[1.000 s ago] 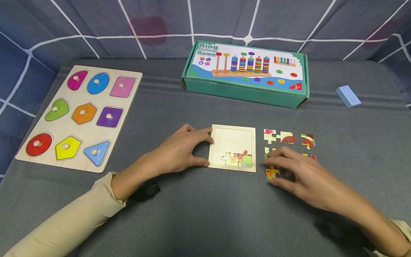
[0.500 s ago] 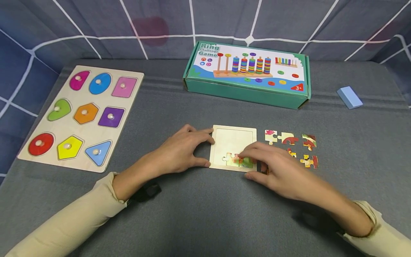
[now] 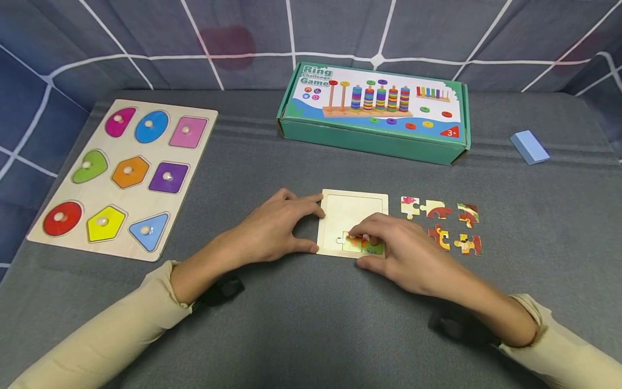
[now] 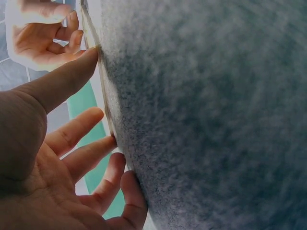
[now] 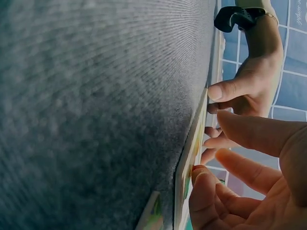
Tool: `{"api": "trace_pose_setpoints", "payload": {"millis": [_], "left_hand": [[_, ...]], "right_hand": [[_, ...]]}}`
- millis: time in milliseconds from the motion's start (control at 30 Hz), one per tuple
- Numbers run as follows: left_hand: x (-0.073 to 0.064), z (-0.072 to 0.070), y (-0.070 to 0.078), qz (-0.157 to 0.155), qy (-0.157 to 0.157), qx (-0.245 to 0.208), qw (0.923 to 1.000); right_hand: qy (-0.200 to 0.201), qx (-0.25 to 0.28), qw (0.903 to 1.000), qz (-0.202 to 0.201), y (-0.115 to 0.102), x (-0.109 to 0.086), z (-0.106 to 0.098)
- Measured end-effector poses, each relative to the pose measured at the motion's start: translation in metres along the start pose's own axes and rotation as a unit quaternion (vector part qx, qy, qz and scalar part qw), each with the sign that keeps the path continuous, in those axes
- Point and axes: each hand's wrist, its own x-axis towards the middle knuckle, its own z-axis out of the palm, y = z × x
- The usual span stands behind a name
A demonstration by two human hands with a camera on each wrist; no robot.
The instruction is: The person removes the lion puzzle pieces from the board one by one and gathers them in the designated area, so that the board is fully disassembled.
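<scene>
A small square wooden puzzle tray lies on the grey cloth, with colourful jigsaw pieces along its lower right part. My left hand rests at the tray's left edge, thumb and fingertips touching it near the corners. Over the tray's lower right side, my right hand has its fingertips down on the pieces. In the right wrist view its thumb and index finger stand apart, with no piece visible between them. One loose piece lies beside the tray there; the right hand hides that area in the head view.
Several loose jigsaw pieces lie right of the tray. At left is a wooden shape board with knobbed coloured shapes. A green Ring Challenge Game box stands behind, a blue block at far right.
My right hand has moved left from the loose pieces to the tray, and its fingertips now reach onto the pieces there. The left hand has stayed at the tray's edge.
</scene>
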Motion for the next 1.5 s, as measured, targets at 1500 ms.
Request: {"api": "trace_pose_setpoints", "payload": {"millis": [1500], "left_hand": [[0.0,-0.001,-0.001,0.002,-0.003,-0.003,1.0]], "right_hand": [[-0.039,-0.028,0.9989,0.002,-0.003,0.011,0.0]]}}
